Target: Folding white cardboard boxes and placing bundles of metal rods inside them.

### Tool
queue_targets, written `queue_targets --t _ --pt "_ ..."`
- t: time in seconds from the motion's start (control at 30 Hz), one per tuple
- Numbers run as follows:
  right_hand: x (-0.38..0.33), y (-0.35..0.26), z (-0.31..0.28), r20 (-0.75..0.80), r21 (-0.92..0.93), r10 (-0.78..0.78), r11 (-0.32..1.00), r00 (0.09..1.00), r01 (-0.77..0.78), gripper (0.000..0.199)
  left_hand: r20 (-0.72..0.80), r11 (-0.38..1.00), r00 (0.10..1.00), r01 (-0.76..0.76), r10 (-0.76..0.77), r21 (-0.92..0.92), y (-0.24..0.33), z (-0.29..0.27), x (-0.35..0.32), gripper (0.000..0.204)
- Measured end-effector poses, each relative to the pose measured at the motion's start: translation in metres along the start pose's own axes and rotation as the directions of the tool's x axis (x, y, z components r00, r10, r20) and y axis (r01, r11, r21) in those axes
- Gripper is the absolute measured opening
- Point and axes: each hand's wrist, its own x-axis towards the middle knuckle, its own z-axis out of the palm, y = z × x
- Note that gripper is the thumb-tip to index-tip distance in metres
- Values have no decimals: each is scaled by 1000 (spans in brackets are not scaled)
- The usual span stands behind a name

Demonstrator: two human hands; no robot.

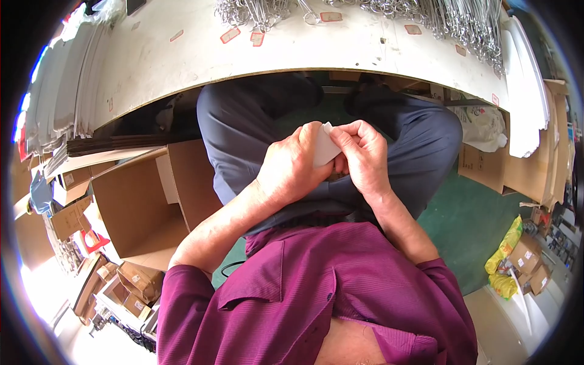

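Note:
Above my lap, my left hand (292, 161) is closed around a small white piece that looks like folded paper or thin card (326, 149). My right hand (366, 157) pinches the upper right corner of the same piece between thumb and fingers. The two hands almost meet, and the fingers hide much of the piece. Both forearms rise from maroon sleeves, with dark trousers (243, 121) beneath the hands. Beyond them runs the front edge of a white table (292, 55).
Bundles of metal wire hooks (468, 30) and several small red-bordered labels (257, 39) lie on the table. White sheets hang in stacks at the left (76, 73) and right (524, 85). An open cardboard box (137, 213) stands left; a yellow bag (505, 252) lies right.

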Motion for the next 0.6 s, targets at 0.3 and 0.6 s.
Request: queue_targets --t 0.3,0.6 --pt "4 5 -1 -41 -84 -27 996 999 24 14 -102 988 989 -114 104 -105 1 -8 0 53" --pt "1 9 -3 -48 -74 -82 994 996 78 21 -160 988 975 -157 156 5 -5 12 -12 47"
